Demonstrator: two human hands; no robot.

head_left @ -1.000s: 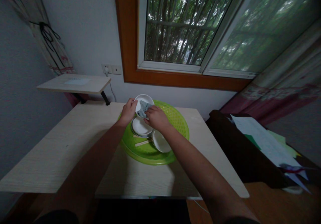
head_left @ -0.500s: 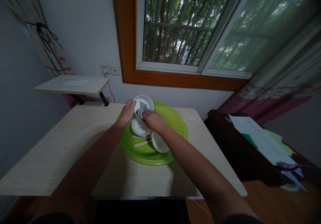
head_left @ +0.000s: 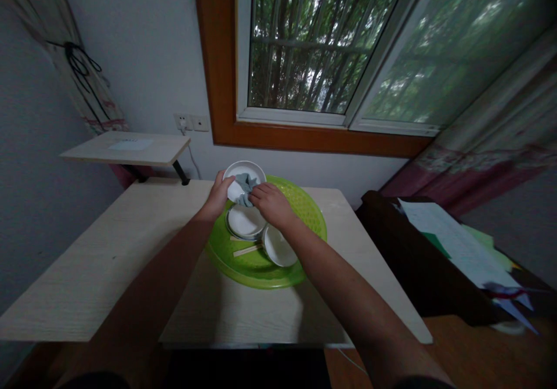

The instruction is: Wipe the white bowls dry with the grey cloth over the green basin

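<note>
A white plate is tilted toward me above the far left part of a round green tray. My left hand is closed on its left rim, thumb over the edge. A grey-blue cloth lies bunched against the plate's inner face, and my right hand grips it at the plate's lower right. Below the held plate, a small stack of white dishes rests on the tray. A white bowl leans beside the stack, partly hidden by my right forearm. Pale chopsticks lie in front of them.
The tray sits on a light wooden table. A raised shelf with a paper on it stands at the back left. To the right is a dark piece of furniture holding papers. A window is behind.
The plate has shifted slightly left and turned more face-on to me. My right hand and the cloth have moved a little across its lower right side.
</note>
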